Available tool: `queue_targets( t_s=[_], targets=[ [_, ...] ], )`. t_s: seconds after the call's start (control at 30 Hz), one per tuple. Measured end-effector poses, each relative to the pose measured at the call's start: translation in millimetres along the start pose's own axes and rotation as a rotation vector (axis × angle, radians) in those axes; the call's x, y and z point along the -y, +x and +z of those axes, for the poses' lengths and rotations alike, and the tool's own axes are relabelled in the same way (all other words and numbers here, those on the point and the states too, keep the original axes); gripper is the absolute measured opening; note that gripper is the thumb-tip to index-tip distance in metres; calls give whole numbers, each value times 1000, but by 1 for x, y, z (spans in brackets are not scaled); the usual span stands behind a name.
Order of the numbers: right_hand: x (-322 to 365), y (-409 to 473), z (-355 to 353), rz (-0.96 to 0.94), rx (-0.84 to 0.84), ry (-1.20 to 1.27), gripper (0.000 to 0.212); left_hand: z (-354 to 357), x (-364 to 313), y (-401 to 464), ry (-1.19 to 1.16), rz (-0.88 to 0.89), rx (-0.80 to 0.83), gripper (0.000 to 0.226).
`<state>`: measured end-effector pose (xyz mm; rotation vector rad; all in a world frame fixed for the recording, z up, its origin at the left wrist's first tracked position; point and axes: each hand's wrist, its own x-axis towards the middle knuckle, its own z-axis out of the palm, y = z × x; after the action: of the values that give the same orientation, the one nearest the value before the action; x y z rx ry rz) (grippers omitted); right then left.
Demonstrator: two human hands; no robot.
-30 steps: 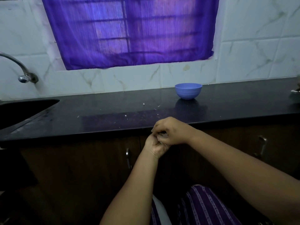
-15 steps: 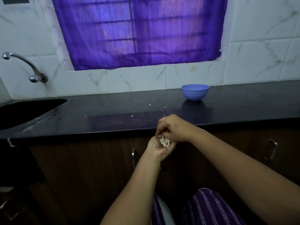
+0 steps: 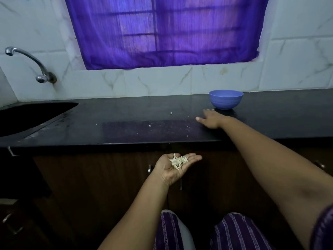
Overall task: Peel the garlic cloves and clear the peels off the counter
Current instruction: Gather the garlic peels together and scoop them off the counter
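A small heap of pale garlic peels (image 3: 178,161) lies in the upturned palm of my left hand (image 3: 173,169), which is held flat just below the front edge of the black counter (image 3: 126,129). My right hand (image 3: 210,119) rests on the counter with fingers spread, just in front of and left of a blue bowl (image 3: 226,99). A few tiny white peel scraps (image 3: 170,112) are scattered over the counter. The bowl's inside is hidden from here.
A dark sink (image 3: 27,116) is set into the counter at the left, with a metal tap (image 3: 27,64) on the tiled wall above it. A purple curtain (image 3: 162,31) covers the window. Brown cabinet doors with metal handles (image 3: 149,168) run below the counter.
My hands were together below the counter edge, the right one over the peels. The right hand has now moved up onto the counter by the bowl, and the left palm lies open with the peels.
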<state>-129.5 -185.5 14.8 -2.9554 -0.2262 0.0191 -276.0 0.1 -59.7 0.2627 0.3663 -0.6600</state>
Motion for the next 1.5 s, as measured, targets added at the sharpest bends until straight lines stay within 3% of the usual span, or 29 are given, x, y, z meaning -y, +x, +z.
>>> queue_targets(
  t_s=[0.07,0.17,0.4,0.57,0.7,0.8,1.0,1.07,1.13,1.27,1.33,1.43,1.5],
  targets=[
    [-14,20,5,111,48,-47,90,-1,-3,0,39,-1,-26,54],
    [3,37,7,81,76,-36,97,-4,-4,4,81,4,-42,53],
    [87,28,21,-327,182,-52,77,-8,-9,13,66,-16,-31,50],
    [93,-31,24,-516,202,-49,68,-5,-6,8,62,-5,-32,52],
    [84,-91,29,-629,165,-39,65,1,-1,2,110,106,-15,46],
    [74,-118,38,-692,41,34,58,3,0,-4,93,159,71,40],
    [64,-125,41,-866,-323,209,17,5,1,-2,59,186,81,34],
    [65,-118,34,-839,-342,396,11,6,1,-2,83,157,43,41],
    [66,-101,22,-779,-302,498,24,5,-2,-2,77,97,-2,50],
    [52,-38,7,-439,-16,272,70,1,-7,-1,54,24,-78,46],
    [39,-3,9,-233,38,120,87,-2,-9,-1,78,13,-83,47],
    [35,40,12,-27,101,-38,100,-3,-14,0,116,-9,-73,48],
    [43,55,13,-4,127,-42,102,-2,-14,-2,127,-10,-70,49]
  ],
)
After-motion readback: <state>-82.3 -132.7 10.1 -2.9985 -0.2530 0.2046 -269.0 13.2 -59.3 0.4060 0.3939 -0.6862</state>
